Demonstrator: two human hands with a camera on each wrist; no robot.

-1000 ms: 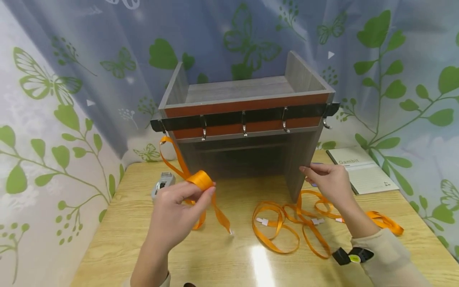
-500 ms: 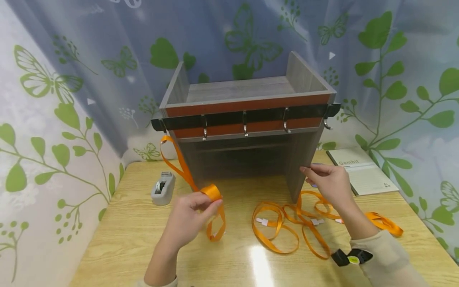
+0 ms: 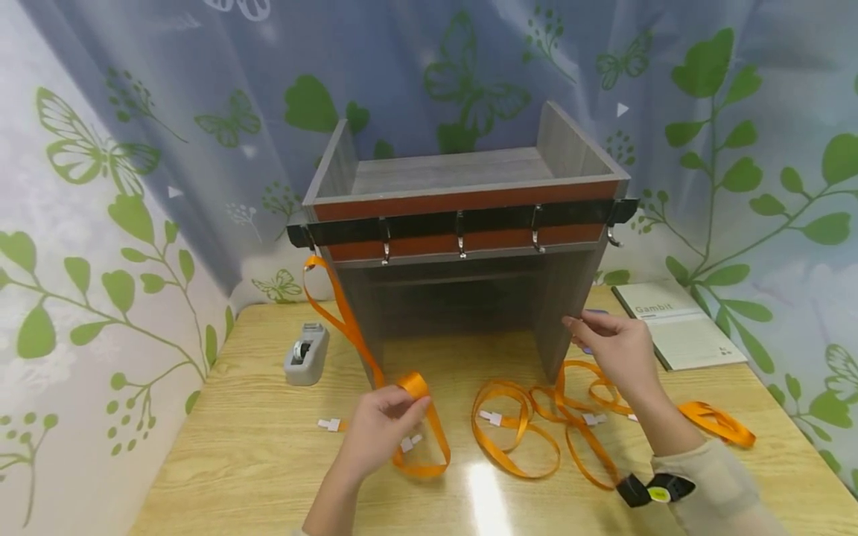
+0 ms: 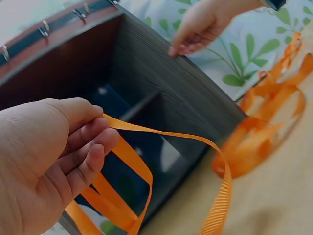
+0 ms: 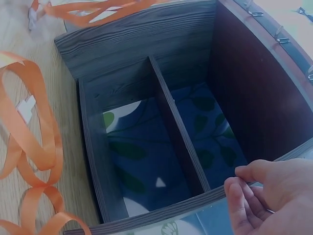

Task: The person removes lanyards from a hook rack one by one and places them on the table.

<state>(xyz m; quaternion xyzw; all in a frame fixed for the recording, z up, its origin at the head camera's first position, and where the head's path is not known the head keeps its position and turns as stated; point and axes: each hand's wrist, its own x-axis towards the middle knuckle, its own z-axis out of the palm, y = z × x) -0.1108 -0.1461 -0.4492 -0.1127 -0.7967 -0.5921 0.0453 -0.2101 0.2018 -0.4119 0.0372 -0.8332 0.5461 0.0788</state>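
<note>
My left hand pinches an orange lanyard between thumb and fingers, low in front of the shelf. The upper end of this lanyard loops over the leftmost hook of the black hook rail, and its white clips lie near the table by my hand. The grey wooden shelf carries the rail across its red-brown front board. My right hand holds the front edge of the shelf's right side panel with thumb and curled fingertips. The other hooks on the rail hang bare.
Several loose orange lanyards with white clips lie on the table at front right, one of them bundled. A grey tape dispenser stands left of the shelf. A notebook lies behind my right hand, near the patterned curtain.
My left hand has moved down and to the right with the lanyard, drawing its strap out straighter below the hook. The white clips have come down beside the hand. My right hand stays at the panel.
</note>
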